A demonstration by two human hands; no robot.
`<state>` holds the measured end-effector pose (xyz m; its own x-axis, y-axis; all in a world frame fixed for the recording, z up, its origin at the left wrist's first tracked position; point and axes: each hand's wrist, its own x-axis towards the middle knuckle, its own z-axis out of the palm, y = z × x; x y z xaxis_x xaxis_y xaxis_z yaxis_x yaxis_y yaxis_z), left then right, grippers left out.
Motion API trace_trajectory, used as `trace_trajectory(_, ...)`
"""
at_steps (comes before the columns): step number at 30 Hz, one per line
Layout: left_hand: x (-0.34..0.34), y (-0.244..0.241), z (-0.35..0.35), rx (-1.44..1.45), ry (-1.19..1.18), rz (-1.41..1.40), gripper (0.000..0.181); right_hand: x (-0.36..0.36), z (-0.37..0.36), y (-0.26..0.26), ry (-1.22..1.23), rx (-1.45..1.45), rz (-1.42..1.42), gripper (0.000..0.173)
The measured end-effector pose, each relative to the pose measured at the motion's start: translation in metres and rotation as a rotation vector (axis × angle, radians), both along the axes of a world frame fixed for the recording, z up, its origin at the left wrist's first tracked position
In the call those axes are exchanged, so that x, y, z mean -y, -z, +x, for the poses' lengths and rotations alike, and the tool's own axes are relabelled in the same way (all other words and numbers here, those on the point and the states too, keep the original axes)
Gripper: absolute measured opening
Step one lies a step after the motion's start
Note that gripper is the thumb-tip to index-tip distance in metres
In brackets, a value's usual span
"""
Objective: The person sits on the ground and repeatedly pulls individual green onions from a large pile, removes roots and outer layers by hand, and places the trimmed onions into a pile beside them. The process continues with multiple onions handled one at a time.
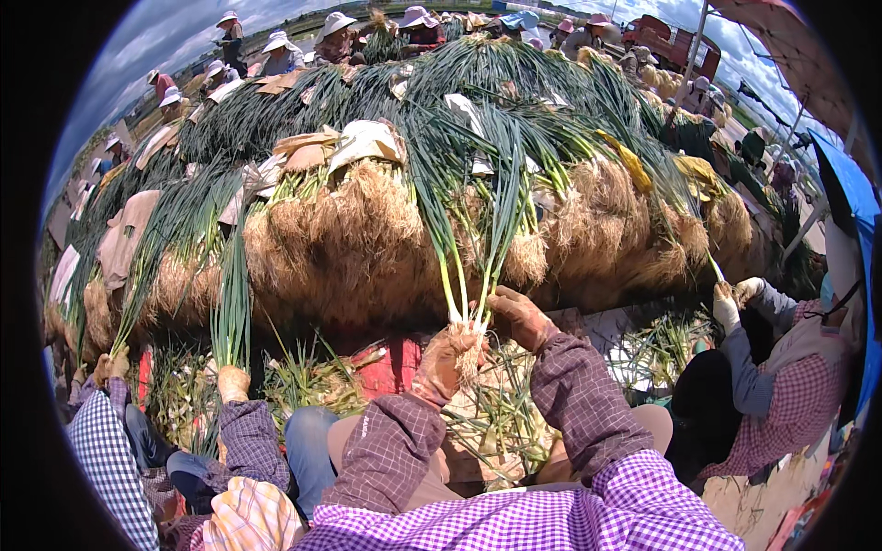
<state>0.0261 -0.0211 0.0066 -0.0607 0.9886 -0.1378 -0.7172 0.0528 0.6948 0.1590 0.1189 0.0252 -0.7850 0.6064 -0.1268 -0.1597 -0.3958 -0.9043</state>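
My left hand (441, 361), in a soiled glove, grips a few green onions (453, 286) near their root ends. The white stalks rise from the fist, fanned into two groups, and the long green leaves reach up in front of the pile. Pale stringy roots (470, 361) hang over the fingers. Close on the right, my right hand (524, 318), also gloved, has its fingertips at the lower part of the right-hand stalks. Whether those fingers pinch a stalk is hidden.
A long heap of green onions (331, 227), roots facing me, stands ahead, partly covered with cloths and sacks (368, 143). Leaf trimmings (510, 413) litter the ground below. Co-workers sit close on both sides, one gloved hand (233, 383) at left holding onions.
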Motion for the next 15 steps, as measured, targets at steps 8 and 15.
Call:
trace_trajectory(8, 0.003, -0.004, -0.001, 0.143, 0.025, -0.009, 0.028, 0.03, -0.01, 0.013, 0.208, -0.138, -0.012, 0.04)
trace_trajectory(15, 0.002, 0.013, -0.006, 0.03, -0.105, -0.021, 0.018, 0.076, 0.04, 0.051, -0.71, 0.722, 1.342, 0.023)
